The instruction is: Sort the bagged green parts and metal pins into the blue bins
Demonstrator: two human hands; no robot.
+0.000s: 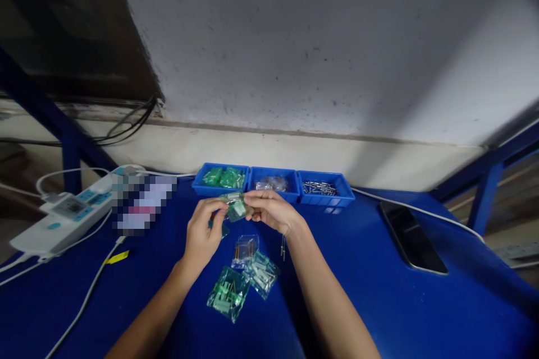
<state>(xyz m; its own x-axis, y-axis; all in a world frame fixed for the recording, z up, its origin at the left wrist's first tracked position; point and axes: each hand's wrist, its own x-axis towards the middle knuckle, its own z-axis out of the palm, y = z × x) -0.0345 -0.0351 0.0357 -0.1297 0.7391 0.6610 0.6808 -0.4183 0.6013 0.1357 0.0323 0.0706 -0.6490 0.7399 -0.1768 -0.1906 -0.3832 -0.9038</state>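
Observation:
Both my hands meet over the blue table (379, 303), in front of three blue bins. My left hand (204, 234) and my right hand (272, 209) pinch a small clear bag of green parts (236, 207) between them, fingers closed on it. Below my hands, three more small bags lie on the table: a clear one (245, 250) and two with green parts (261, 272) (228, 293). A few thin metal pins (282, 247) lie beside my right wrist.
Left bin (220, 178) holds green bags, middle bin (273, 183) clear bags, right bin (322, 188) metal pins. A black phone (411, 236) lies at right with a white cable. A white power strip (63, 214) with cords sits at left. A wall rises behind.

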